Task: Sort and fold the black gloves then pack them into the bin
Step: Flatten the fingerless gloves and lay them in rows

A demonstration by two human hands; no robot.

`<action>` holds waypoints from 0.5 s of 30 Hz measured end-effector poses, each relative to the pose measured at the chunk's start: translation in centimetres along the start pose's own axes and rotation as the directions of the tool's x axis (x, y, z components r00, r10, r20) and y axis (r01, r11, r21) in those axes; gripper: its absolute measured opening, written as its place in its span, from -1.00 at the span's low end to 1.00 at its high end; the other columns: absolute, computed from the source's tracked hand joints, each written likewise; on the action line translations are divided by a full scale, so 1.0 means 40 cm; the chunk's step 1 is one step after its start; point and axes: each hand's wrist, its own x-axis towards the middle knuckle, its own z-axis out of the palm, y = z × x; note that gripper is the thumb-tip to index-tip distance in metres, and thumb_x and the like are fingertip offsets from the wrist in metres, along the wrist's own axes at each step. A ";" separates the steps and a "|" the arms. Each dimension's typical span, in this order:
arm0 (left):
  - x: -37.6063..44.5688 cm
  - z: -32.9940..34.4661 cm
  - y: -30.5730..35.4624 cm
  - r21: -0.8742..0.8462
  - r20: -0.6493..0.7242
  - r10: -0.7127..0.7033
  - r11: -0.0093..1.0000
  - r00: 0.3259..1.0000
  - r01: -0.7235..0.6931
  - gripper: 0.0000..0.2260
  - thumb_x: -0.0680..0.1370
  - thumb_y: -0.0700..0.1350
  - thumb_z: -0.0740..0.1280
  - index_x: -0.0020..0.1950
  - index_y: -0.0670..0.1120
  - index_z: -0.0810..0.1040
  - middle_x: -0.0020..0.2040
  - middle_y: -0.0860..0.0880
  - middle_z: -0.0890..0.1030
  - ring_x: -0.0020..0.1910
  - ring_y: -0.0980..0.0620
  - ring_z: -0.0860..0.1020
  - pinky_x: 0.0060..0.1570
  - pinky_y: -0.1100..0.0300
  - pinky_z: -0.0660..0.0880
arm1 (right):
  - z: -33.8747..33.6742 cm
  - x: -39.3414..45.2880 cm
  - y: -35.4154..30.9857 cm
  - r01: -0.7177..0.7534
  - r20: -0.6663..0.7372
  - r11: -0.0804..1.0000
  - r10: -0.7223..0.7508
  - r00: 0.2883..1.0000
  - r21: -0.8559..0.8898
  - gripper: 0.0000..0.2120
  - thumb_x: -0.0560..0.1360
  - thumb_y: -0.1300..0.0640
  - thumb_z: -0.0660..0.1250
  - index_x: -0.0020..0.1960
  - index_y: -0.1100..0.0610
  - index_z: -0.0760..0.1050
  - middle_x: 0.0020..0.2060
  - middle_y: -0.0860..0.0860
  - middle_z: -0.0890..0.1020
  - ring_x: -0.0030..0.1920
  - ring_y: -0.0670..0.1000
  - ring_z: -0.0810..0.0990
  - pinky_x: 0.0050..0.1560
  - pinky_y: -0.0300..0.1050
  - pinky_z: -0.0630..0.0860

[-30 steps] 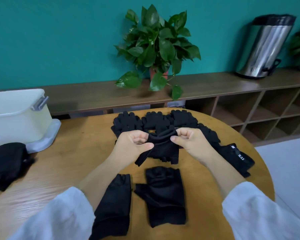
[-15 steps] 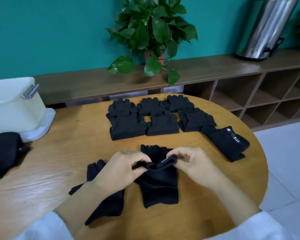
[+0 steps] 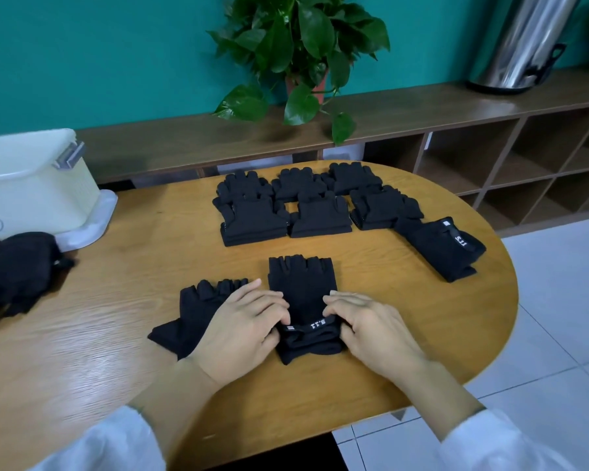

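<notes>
Black glove [image 3: 301,290] under both hands [image 3: 306,321]

Two hands, left [image 3: 242,329] and right [image 3: 371,329]. Six folded glove stacks [image 3: 317,215] in back rows, one folded pair [image 3: 442,249] apart, two gloves [image 3: 303,290] nearest. One bin [image 3: 31,188], one plant [image 3: 300,45].

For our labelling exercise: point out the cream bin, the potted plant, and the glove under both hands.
Cream bin [image 3: 31,192], head view, on its front wall.
Potted plant [image 3: 296,39], head view, on its leaves.
Glove under both hands [image 3: 301,287], head view, on its palm panel.
</notes>
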 end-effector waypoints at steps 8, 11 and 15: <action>-0.002 0.005 0.006 -0.010 0.002 -0.007 1.000 1.000 0.007 -0.70 0.31 -0.32 0.51 -0.10 0.01 0.56 -0.02 0.10 0.67 0.15 0.11 0.59 0.41 0.08 0.23 | 0.026 -0.003 -0.001 0.058 -0.128 0.995 -0.068 0.989 -0.083 -0.56 0.17 0.50 0.46 -0.06 0.10 0.65 0.02 -0.02 0.71 0.12 -0.05 0.65 0.09 -0.25 0.48; -0.009 0.012 0.002 -0.059 0.006 -0.012 0.998 1.000 0.013 -0.72 0.35 -0.30 0.50 -0.05 -0.01 0.57 0.00 0.08 0.67 0.18 0.12 0.57 0.36 0.11 0.37 | 0.025 -0.001 -0.002 0.073 -0.106 0.993 -0.082 0.991 -0.093 -0.54 0.14 0.48 0.50 -0.05 0.09 0.66 0.01 -0.03 0.71 0.11 -0.07 0.65 0.08 -0.26 0.50; -0.034 0.002 -0.012 -0.101 0.053 0.022 0.995 0.998 -0.017 -0.78 0.53 -0.14 0.26 0.12 -0.03 0.61 0.16 0.07 0.64 0.32 0.17 0.48 0.42 0.30 0.27 | 0.018 -0.009 0.008 0.103 -0.030 0.990 -0.106 0.994 -0.092 -0.55 0.28 0.44 0.44 0.11 0.10 0.65 0.12 -0.05 0.67 0.21 -0.10 0.59 0.23 -0.31 0.38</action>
